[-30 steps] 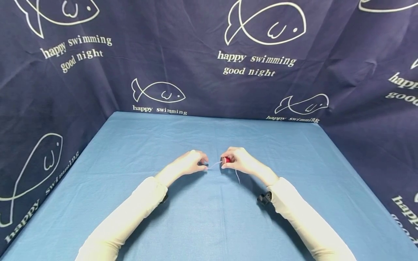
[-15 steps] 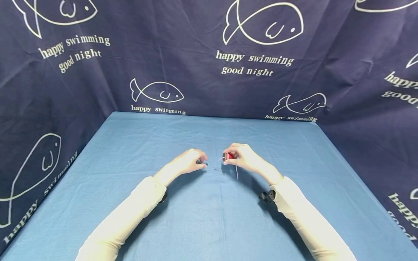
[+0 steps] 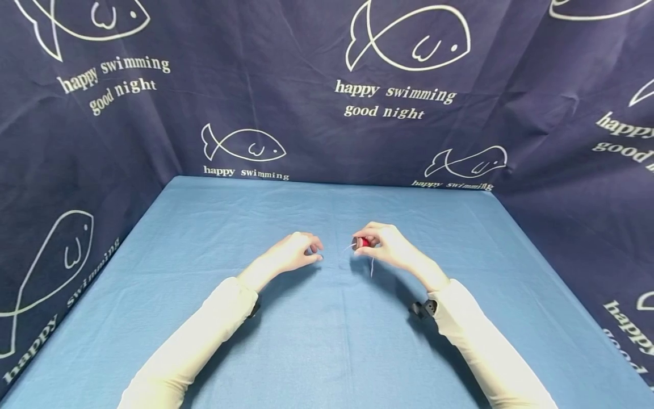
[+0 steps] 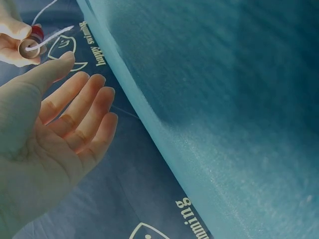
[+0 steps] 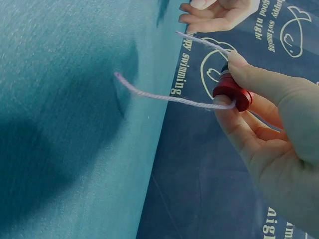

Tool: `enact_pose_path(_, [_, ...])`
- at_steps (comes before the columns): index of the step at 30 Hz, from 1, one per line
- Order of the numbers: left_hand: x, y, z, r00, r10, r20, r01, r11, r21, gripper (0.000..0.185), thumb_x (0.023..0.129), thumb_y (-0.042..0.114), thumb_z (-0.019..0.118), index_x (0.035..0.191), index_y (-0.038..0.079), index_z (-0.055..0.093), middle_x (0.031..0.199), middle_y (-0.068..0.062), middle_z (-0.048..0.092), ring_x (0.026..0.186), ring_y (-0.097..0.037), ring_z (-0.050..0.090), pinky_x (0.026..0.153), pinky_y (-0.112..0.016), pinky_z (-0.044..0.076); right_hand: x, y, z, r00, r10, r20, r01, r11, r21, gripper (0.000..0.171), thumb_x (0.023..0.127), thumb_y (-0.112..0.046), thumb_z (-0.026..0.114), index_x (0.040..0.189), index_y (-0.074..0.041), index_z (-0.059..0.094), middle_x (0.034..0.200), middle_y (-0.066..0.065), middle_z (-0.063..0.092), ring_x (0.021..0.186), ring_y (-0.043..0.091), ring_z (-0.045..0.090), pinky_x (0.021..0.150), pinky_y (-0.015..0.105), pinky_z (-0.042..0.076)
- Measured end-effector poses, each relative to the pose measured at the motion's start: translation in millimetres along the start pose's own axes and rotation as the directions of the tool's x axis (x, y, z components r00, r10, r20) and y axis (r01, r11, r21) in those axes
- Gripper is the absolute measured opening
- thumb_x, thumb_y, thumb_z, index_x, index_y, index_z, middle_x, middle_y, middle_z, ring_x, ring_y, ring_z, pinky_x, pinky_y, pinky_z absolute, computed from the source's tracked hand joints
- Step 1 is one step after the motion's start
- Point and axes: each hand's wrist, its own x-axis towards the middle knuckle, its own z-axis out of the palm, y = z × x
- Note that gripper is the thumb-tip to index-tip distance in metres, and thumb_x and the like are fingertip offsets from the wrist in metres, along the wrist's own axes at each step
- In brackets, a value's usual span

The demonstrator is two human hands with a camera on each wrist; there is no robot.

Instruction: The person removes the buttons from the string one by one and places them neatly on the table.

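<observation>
Near the middle of the head view, your right hand (image 3: 385, 247) pinches a small red spool (image 3: 363, 242) between thumb and fingertips, held up off the blue tablecloth (image 3: 327, 341) so its pale thread (image 5: 164, 95) can hang free on both sides. Your left hand (image 3: 293, 255) is released, fingers relaxed and holding nothing, just left of the spool.

Both arms wear long cream-white sleeves (image 3: 199, 341) reaching the wrists, and a small black device (image 3: 423, 308) is strapped under each wrist.
</observation>
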Motion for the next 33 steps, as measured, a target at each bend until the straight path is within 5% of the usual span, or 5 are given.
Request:
enact_pose_path(19, [-5.0,3.5,-8.1,0.997,0.022,-0.075,-0.026,0.998,-0.059,0.02,0.087,0.018,0.066,0.102,0.004,0.067,0.09,-0.005,0.069,0.079,-0.016,0.064,0.073,-0.027,0.051,-3,-12,-13,0.997,0.037,-0.068,-0.037,0.999,0.005,0.034,0.073,-0.011,0.08,0.104,-0.003,0.07,0.088,0.002,0.065,0.078,0.015,0.062,0.077,0.033,0.054])
enact_pose_path(33, [-1.2,20.4,-9.7,0.982,-0.042,-0.183,0.008,0.983,-0.181,0.016,0.089,0.021,0.063,0.098,0.008,0.069,0.091,0.0,0.069,0.073,-0.008,0.06,0.068,-0.021,0.048,-7,-23,-19,0.995,-0.021,-0.1,0.023,1.0,0.018,0.034,0.073,-0.01,0.08,0.105,-0.004,0.069,0.094,0.003,0.068,0.08,0.015,0.066,0.075,0.032,0.054])
